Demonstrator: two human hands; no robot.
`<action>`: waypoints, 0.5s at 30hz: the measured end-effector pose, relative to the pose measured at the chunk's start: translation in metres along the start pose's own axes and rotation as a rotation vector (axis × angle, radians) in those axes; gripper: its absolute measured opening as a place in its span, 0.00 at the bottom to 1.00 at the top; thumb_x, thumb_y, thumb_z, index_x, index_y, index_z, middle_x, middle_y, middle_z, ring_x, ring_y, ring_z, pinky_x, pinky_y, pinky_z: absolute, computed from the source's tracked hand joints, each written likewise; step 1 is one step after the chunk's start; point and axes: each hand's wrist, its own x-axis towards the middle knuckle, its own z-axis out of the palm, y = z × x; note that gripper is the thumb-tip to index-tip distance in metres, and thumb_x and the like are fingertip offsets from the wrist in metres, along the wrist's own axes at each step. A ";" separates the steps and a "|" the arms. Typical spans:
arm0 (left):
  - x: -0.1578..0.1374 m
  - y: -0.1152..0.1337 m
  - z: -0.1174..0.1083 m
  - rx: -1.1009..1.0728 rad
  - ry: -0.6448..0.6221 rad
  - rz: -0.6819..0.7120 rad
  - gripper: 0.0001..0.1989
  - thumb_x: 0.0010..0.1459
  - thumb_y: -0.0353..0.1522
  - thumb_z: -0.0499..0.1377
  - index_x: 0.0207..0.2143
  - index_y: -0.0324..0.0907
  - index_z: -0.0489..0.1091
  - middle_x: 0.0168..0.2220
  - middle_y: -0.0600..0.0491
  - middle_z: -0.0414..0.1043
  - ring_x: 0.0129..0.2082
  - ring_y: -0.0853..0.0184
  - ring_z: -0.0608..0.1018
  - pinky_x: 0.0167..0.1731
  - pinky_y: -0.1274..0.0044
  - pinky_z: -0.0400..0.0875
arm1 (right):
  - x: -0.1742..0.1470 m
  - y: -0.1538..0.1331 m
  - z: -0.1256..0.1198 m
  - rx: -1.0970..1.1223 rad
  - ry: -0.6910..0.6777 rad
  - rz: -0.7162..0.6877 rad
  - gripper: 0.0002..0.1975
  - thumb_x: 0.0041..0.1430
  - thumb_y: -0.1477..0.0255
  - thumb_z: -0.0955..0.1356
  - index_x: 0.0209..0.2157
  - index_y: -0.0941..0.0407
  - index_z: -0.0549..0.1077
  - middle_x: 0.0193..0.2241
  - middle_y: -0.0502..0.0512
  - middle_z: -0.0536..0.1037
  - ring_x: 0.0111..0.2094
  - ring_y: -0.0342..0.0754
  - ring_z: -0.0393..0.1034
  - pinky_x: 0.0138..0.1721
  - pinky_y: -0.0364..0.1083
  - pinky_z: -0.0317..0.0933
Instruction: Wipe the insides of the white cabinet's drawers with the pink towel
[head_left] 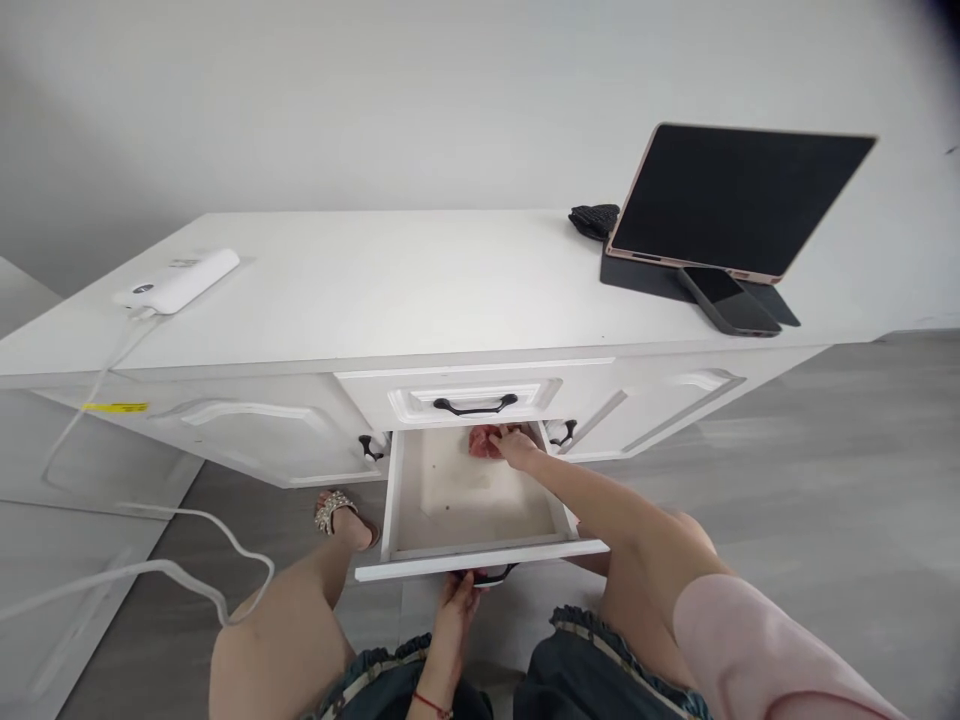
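Note:
A lower drawer [487,510] of the white cabinet is pulled out in front of me. My left hand [459,600] is at its front, fingers closed around the left end of the black drawer handle [491,578]. Reaching into the drawer from the right, my right hand [519,449] has its fingers on a small red, crumpled cloth-like thing [482,441] near the back. The fingers partly cover this thing, and its exact kind is unclear. Some small dark specks lie on the drawer's pale bottom.
On the white cabinet top [420,280] a tablet [742,200] stands on a dark stand, with a phone [727,300] and a black bunched item [594,220] beside it. A white device [184,280] with cables lies at left. The upper drawer [476,390] is closed.

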 end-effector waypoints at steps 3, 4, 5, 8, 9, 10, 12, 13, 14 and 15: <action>0.000 -0.011 -0.001 -0.100 -0.023 -0.010 0.22 0.29 0.45 0.72 0.26 0.44 0.72 0.32 0.48 0.78 0.34 0.58 0.80 0.43 0.67 0.69 | -0.017 -0.010 0.006 -0.043 -0.042 -0.059 0.25 0.58 0.83 0.60 0.57 0.57 0.63 0.57 0.73 0.63 0.49 0.61 0.69 0.46 0.59 0.64; 0.000 -0.011 -0.001 -0.105 -0.010 -0.009 0.25 0.26 0.46 0.72 0.27 0.43 0.71 0.31 0.48 0.78 0.32 0.59 0.80 0.42 0.68 0.69 | -0.022 -0.014 0.008 -0.049 -0.057 -0.074 0.24 0.59 0.82 0.59 0.57 0.58 0.64 0.55 0.73 0.65 0.49 0.60 0.70 0.46 0.57 0.64; -0.001 -0.009 -0.001 -0.102 -0.002 -0.008 0.26 0.25 0.46 0.72 0.27 0.42 0.71 0.31 0.48 0.78 0.31 0.60 0.79 0.41 0.68 0.70 | -0.027 -0.017 0.009 -0.052 -0.074 -0.089 0.23 0.59 0.82 0.59 0.56 0.58 0.65 0.54 0.72 0.67 0.48 0.59 0.70 0.45 0.56 0.65; -0.007 -0.001 0.002 -0.086 -0.023 0.000 0.26 0.27 0.46 0.72 0.28 0.42 0.71 0.32 0.49 0.78 0.30 0.63 0.79 0.38 0.71 0.69 | -0.042 -0.023 0.010 -0.043 -0.137 -0.139 0.21 0.57 0.79 0.63 0.53 0.59 0.69 0.49 0.68 0.73 0.47 0.58 0.71 0.44 0.52 0.65; -0.011 0.002 0.003 -0.085 -0.037 0.005 0.25 0.28 0.45 0.72 0.28 0.42 0.71 0.32 0.49 0.78 0.29 0.64 0.79 0.38 0.72 0.69 | -0.048 -0.024 0.010 -0.034 -0.160 -0.157 0.20 0.56 0.79 0.65 0.51 0.58 0.70 0.47 0.66 0.75 0.46 0.58 0.71 0.44 0.51 0.65; -0.013 0.003 0.004 -0.087 -0.046 0.014 0.25 0.29 0.45 0.72 0.28 0.42 0.71 0.32 0.49 0.78 0.29 0.65 0.78 0.37 0.72 0.69 | -0.053 -0.025 0.009 -0.021 -0.185 -0.177 0.19 0.54 0.78 0.66 0.49 0.57 0.72 0.46 0.64 0.76 0.44 0.57 0.72 0.43 0.50 0.65; -0.018 0.004 0.005 -0.085 -0.063 0.032 0.24 0.30 0.45 0.71 0.29 0.41 0.71 0.32 0.50 0.77 0.28 0.66 0.77 0.36 0.73 0.67 | -0.065 -0.028 0.008 0.007 -0.231 -0.208 0.18 0.49 0.77 0.70 0.45 0.55 0.75 0.43 0.60 0.78 0.40 0.54 0.74 0.39 0.47 0.66; -0.019 0.004 0.005 -0.075 -0.064 0.038 0.24 0.31 0.45 0.71 0.29 0.42 0.71 0.33 0.50 0.77 0.28 0.67 0.77 0.36 0.74 0.67 | -0.072 -0.030 0.007 0.023 -0.251 -0.216 0.18 0.47 0.77 0.71 0.42 0.54 0.77 0.41 0.58 0.79 0.38 0.53 0.74 0.37 0.46 0.66; -0.019 0.003 0.005 -0.055 -0.068 0.047 0.24 0.32 0.46 0.70 0.30 0.42 0.71 0.33 0.50 0.77 0.28 0.67 0.77 0.35 0.74 0.66 | -0.078 -0.032 0.006 0.039 -0.265 -0.218 0.17 0.45 0.78 0.71 0.40 0.53 0.78 0.38 0.57 0.80 0.35 0.52 0.75 0.35 0.45 0.65; -0.019 0.002 0.005 -0.030 -0.067 0.057 0.24 0.33 0.47 0.70 0.30 0.42 0.70 0.34 0.50 0.77 0.29 0.67 0.77 0.34 0.74 0.65 | -0.084 -0.034 0.005 0.054 -0.269 -0.212 0.16 0.43 0.78 0.72 0.38 0.53 0.78 0.36 0.55 0.80 0.32 0.50 0.74 0.33 0.44 0.65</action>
